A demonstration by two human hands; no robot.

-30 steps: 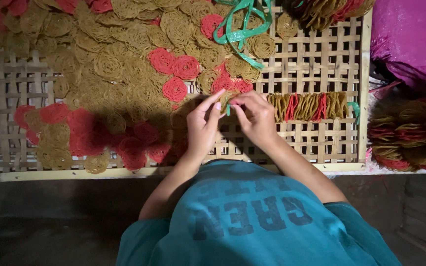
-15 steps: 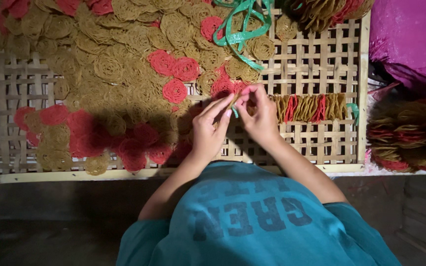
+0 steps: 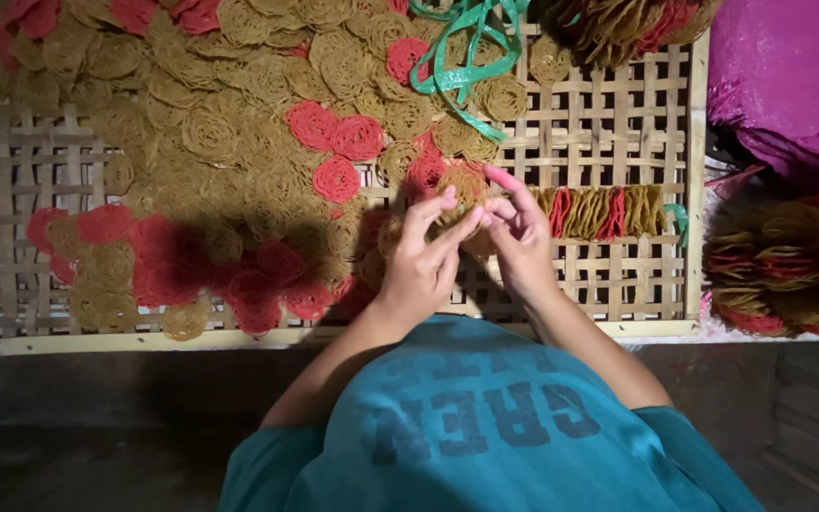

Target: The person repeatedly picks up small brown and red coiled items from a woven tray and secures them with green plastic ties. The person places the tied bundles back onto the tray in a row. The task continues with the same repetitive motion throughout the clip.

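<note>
Head view, looking straight down at a big woven bamboo tray (image 3: 609, 123). Taking the tray as the reference: its left and middle are buried under loose coiled noodle discs, tan ones (image 3: 210, 133) mostly, with pink-red ones (image 3: 334, 137) scattered in and a red patch toward its lower left. A green plastic strip (image 3: 462, 47) lies curled near the top edge. On its right half sits a packed row of discs standing on edge (image 3: 599, 210), tan and red, running left to right. Off the right edge are a magenta bag (image 3: 789, 76) and bundled stacks of discs (image 3: 779, 265).

Both hands meet over the tray's lower middle, just left of that row. The left hand (image 3: 424, 261) and right hand (image 3: 518, 237) are half closed, fingertips pinching one tan disc (image 3: 466, 185) between them. It's tilted up facing the camera, round, so no real long axis.

Bare weave shows only around the row and along the tray's bottom and right rim; the loose discs crowd right up to the hands.
</note>
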